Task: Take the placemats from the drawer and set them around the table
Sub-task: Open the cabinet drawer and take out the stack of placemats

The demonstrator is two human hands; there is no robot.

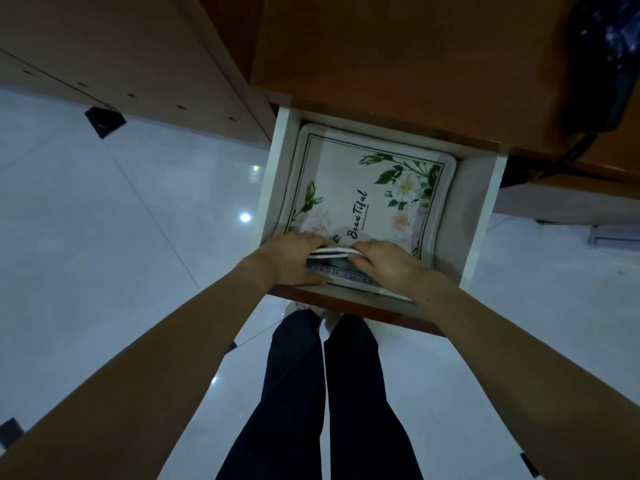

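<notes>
A stack of white placemats (360, 181) with green leaves, pale flowers and the word "Beautiful" lies in the open white drawer (485, 209). My left hand (294, 259) and my right hand (384, 261) both grip the near edge of the stack and lift the top mats a little. A darker patterned mat (341, 271) shows underneath between my hands. My fingertips are hidden under the raised edge.
The drawer sticks out of a brown wooden cabinet (398, 64) and has a reddish-brown front (349, 306). Glossy white floor tiles (121, 220) lie to the left and right. My legs in dark trousers (322, 393) stand right before the drawer. A dark object (609, 64) sits at the top right.
</notes>
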